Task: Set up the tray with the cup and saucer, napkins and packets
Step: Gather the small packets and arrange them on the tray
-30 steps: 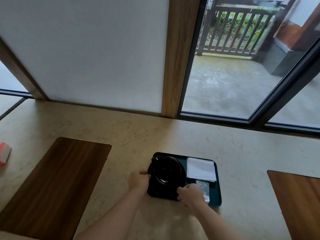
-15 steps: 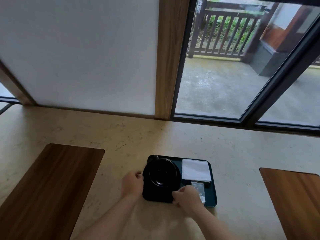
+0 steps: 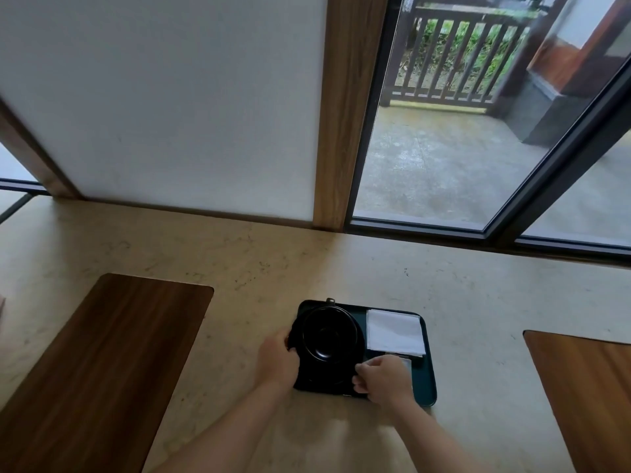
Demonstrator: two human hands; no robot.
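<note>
Little has shifted since the earlier frame: your hands stay at the same two spots on the dark saucer, and only the view has swung a bit, so the tray sits more central.

Tray (image 3: 428,387) lies on the pale counter (image 3: 239,268), between two wooden boards, one left (image 3: 112,363) and one right (image 3: 587,387). Saucer (image 3: 324,380) fills the tray's left part; dark cup (image 3: 329,337) stands upright on it, w/ what looks like its handle at the far side. White napkins (image 3: 394,332) lie flat in the far right part. Packets (image 3: 408,362) sit just near of the napkins, mostly hidden by your right hand; count not readable.

Left hand (image 3: 278,360): fingers curled round the saucer's left edge, gripping it. Right hand (image 3: 380,378): fingers bent at the saucer's near right edge, beside the packets; contact looks like a pinch on the saucer rim, but whether it also touches the packets can't be told.

Judgement: two-sided grip suggests you're squaring or nudging the saucer within the tray, keeping the cup steady. All listed items appear on the tray, so setup seems close to done. Risk: cup sliding if the saucer tilts.
</note>
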